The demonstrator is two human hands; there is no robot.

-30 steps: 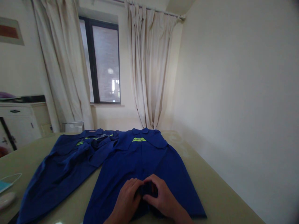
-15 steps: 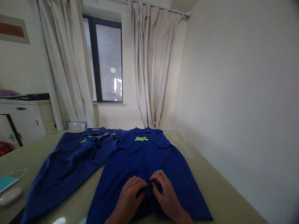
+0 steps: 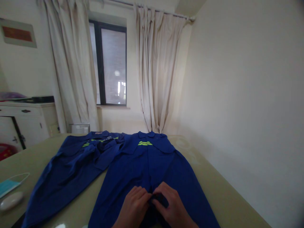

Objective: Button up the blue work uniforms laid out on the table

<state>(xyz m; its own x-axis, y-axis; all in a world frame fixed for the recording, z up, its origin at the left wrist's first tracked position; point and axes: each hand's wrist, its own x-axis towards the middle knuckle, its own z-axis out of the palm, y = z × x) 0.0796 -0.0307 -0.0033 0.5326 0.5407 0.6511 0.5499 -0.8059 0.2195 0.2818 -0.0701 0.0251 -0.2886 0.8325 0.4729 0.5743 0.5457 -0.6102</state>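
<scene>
A blue work coat [image 3: 133, 171] with yellow-green reflective stripes is spread on the table, its collar toward the window. Near its lower front my left hand [image 3: 136, 202] pinches the fabric at the centre opening. My right hand [image 3: 169, 201] grips the same spot from the other side, thumb and fingers curled round the cloth. Both sets of fingertips meet there, so any fastener between them is hidden. To the left lies a second blue work coat [image 3: 68, 174], more wrinkled, with a sleeve folded across it.
On the greenish table [image 3: 228, 196] at left are a light-blue face mask [image 3: 9, 186] and a white computer mouse [image 3: 11, 201]. Curtains [image 3: 156, 63] and a window [image 3: 114, 66] are behind. A white wall [image 3: 251, 95] runs along the right, a white cabinet [image 3: 30, 120] stands far left.
My hands have shifted slightly down the coat's front opening, toward me, still pinching the fabric. The view has tilted up slightly and turned a little left.
</scene>
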